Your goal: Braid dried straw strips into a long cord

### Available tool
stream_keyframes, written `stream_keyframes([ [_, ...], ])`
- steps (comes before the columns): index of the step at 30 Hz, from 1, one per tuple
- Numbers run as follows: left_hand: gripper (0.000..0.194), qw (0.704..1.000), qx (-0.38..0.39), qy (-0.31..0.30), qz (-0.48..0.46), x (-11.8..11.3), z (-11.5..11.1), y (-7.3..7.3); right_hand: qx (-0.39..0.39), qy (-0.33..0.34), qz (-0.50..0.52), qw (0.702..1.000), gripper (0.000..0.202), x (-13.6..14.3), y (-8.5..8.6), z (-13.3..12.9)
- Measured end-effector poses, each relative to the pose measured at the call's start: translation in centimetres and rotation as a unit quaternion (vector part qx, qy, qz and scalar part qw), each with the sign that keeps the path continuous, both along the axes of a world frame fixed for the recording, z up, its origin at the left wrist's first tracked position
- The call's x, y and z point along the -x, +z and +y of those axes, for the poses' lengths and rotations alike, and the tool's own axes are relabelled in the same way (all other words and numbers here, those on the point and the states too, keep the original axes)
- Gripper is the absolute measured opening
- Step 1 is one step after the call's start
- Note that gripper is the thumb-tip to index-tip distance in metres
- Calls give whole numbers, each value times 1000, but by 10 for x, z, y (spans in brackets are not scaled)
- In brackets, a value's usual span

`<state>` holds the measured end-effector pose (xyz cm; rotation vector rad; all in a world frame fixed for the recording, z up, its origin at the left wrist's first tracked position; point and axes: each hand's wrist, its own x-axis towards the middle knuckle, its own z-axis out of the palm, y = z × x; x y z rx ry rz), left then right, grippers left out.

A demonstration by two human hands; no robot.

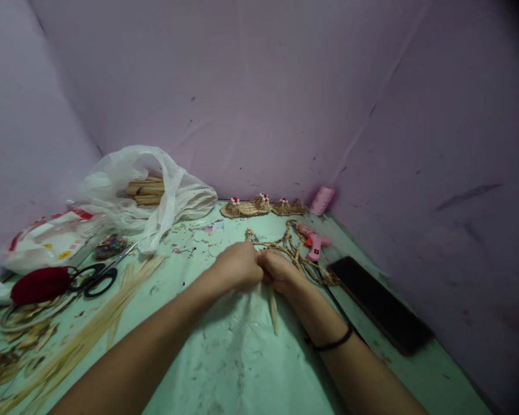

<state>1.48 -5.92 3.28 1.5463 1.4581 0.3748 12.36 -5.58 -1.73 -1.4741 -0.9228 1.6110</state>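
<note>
My left hand and my right hand meet over the middle of the table, fingers closed. Between them they pinch a pale dried fibre strip, whose loose end hangs down below my right hand. Just behind my hands lies a twisted, braided fibre cord, looped to the right. Whether the strip joins this cord is hidden by my fingers. A pink glue gun rests beyond the cord, its black cable running under my right forearm.
Left: black scissors, dark red yarn, long fibre strips, a bead packet and a white plastic bag holding fibre bundles. By the wall: small woven pieces with beads and a pink thread spool. Right: a black phone-like slab.
</note>
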Motion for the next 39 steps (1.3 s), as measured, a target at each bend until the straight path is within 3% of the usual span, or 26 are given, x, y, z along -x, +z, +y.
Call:
stream_keyframes([
  [2,10,998,-20,18,52,12,12,7,9,40,23,999,9,-4,2,0],
  [4,12,997,12,69,19,21,23,6,2,69,45,997,11,-7,1,1],
  [8,12,977,161,41,-132,20,32,-15,-38,103,92,990,13,-10,-5,5],
  [11,10,966,196,33,-165,14,33,-29,-51,126,94,986,12,-11,-10,9],
  [15,7,983,143,57,-97,12,34,-34,-116,103,-4,988,9,-11,-10,11],
  [19,6,989,101,39,-96,13,31,-35,-177,126,-140,966,6,-12,-5,10],
  [24,15,988,75,65,-121,8,24,-33,-247,162,-340,893,5,-16,4,6],
  [27,14,987,70,98,-104,2,19,-30,-251,148,-423,858,9,-16,12,2],
  [31,16,986,59,127,-91,-4,16,-30,-200,110,-499,836,9,-12,25,-6],
  [34,19,978,89,148,-115,-5,17,-33,-197,128,-512,827,11,-8,33,-12],
  [39,19,965,131,111,-201,5,26,-40,-236,150,-536,797,12,5,38,-18],
])
